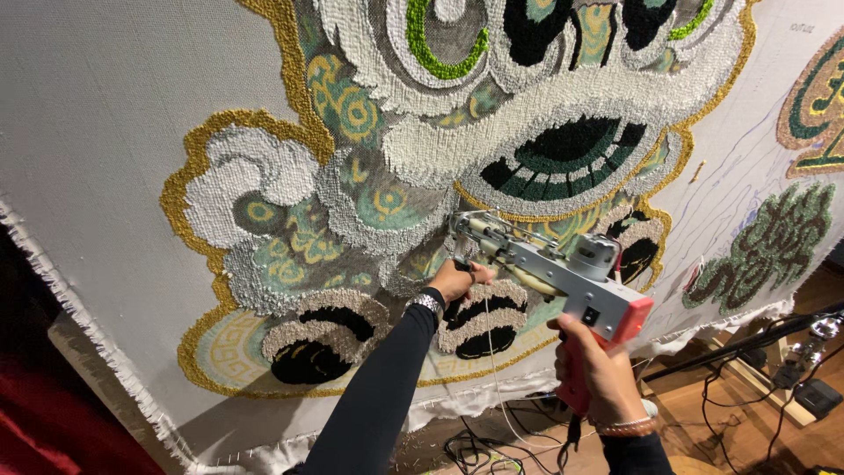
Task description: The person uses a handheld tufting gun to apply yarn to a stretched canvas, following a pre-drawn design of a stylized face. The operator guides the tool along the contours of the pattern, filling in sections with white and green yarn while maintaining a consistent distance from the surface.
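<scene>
– Where is the tufting gun (563, 273)?
– Near the rug cloth (105, 132). The right hand (598, 365) is squeezing its pink grip; the left hand (457, 280) is closing on the front handle. It is probably heavy and hard.

A grey and pink tufting gun (563, 277) points its needle at the stretched cloth (105, 132), against a tufted lion-face design (422, 176). The right hand (598, 369) grips the pink handle; the left hand (457, 280) holds the front grip. Cables (479, 449) lie on the wooden floor (694, 413) below.
</scene>
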